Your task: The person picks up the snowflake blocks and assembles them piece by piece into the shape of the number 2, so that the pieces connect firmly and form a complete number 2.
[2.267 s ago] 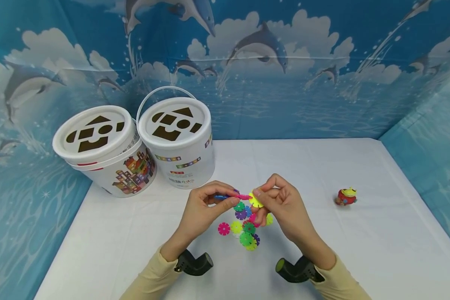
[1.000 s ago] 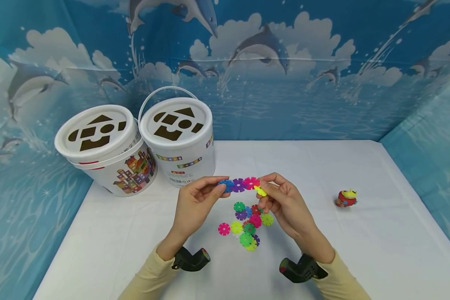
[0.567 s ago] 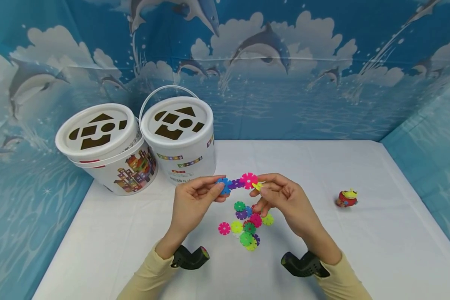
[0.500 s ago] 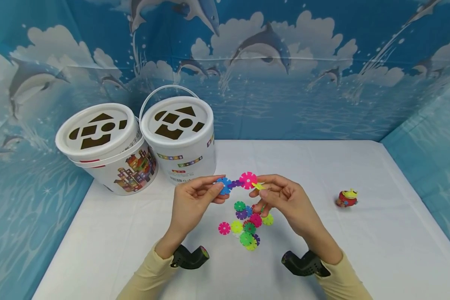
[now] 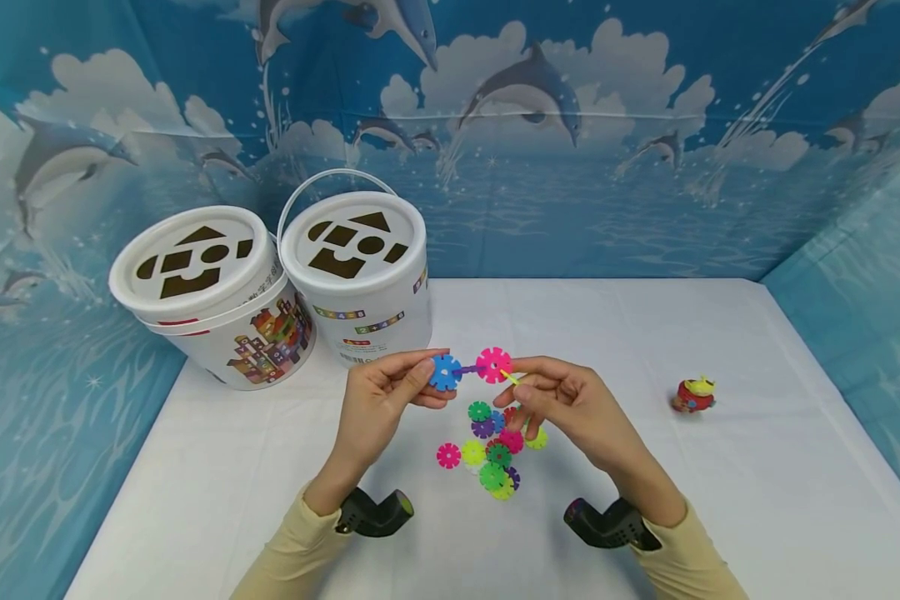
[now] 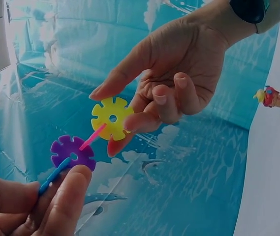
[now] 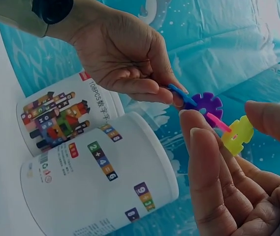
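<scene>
Above the white table, both hands hold a short chain of notched plastic snowflake discs. My left hand (image 5: 382,400) pinches its blue disc (image 5: 445,372) between thumb and fingers. A purple disc (image 6: 72,152), edge-on in the head view, links the blue to a pink disc (image 5: 493,365). At the other end, my right hand (image 5: 577,408) pinches a yellow disc (image 6: 112,119) slotted into the pink one. The left wrist view shows the yellow disc's face between the right thumb and fingers. Loose snowflake discs (image 5: 492,477) in several colours lie on the table below the hands.
Two white lidded buckets (image 5: 356,250) (image 5: 195,267) with shape cutouts in their lids stand at the back left. A small red and yellow toy figure (image 5: 693,395) stands on the table (image 5: 720,500) at the right. A dolphin-print cloth (image 5: 607,208) hangs behind.
The hands have moved slightly apart and the chain has been stretched out and twisted. Its blue and pink discs now face the head camera, while the purple and yellow ones have turned edge-on.
</scene>
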The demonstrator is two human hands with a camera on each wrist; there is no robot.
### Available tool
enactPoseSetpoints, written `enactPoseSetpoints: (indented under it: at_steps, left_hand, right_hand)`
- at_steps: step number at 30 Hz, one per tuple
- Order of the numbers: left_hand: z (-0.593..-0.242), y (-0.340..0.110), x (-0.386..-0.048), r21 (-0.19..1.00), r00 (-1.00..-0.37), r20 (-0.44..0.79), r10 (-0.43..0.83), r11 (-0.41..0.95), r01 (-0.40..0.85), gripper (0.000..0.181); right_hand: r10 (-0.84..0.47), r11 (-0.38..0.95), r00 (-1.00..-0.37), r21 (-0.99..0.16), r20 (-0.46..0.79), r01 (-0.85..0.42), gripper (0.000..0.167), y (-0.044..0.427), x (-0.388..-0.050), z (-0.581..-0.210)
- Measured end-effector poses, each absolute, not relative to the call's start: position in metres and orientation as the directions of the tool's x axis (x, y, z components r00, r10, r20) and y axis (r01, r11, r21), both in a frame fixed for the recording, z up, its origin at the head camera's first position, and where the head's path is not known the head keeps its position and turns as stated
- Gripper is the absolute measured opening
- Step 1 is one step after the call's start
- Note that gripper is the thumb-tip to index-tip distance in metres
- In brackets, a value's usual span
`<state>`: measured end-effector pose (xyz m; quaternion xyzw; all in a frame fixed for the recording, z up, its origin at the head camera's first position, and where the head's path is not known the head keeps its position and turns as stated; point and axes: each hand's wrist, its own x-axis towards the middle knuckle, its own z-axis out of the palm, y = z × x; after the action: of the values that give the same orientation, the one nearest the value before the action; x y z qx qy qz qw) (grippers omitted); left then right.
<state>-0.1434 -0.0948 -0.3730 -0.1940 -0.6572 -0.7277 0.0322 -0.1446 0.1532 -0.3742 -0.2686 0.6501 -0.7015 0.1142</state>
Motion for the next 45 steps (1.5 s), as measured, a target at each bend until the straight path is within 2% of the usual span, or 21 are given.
enactPoseSetpoints:
  at_steps: [9, 24, 32, 37, 41, 45]
  left_hand:
    - [-0.372, -0.096, -0.144, 0.952, -0.928, 0.295, 0.227, -0.149, 0.266, 0.025]
    - [-0.37, -0.096, -0.146, 0.948, -0.921, 0.291, 0.259, -0.21, 0.24, 0.026]
    - [-0.373, -0.095, -0.147, 0.956, -0.919, 0.271, 0.287, -0.191, 0.222, 0.025]
    - [-0.376, -0.093, -0.146, 0.955, -0.908, 0.296, 0.296, -0.116, 0.273, 0.02]
    - [-0.379, -0.09, -0.146, 0.938, -0.904, 0.346, 0.251, -0.055, 0.343, 0.016]
    - [-0.379, -0.089, -0.146, 0.933, -0.913, 0.36, 0.193, -0.051, 0.357, 0.013]
  right_hand:
    - [-0.569, -0.152, -0.783, -0.967, 0.253, -0.202, 0.02, 0.154, -0.147, -0.374]
    - [-0.568, -0.124, -0.786, -0.97, 0.244, -0.211, 0.016, 0.153, -0.147, -0.374]
    - [-0.563, -0.11, -0.797, -0.976, 0.219, -0.19, 0.016, 0.152, -0.147, -0.375]
    - [-0.565, -0.093, -0.803, -0.981, 0.192, -0.169, 0.015, 0.15, -0.147, -0.377]
    - [-0.507, 0.012, -0.844, -0.978, 0.174, -0.209, 0.018, 0.147, -0.145, -0.378]
    - [-0.382, 0.185, -0.879, -0.909, 0.285, -0.375, 0.016, 0.144, -0.14, -0.378]
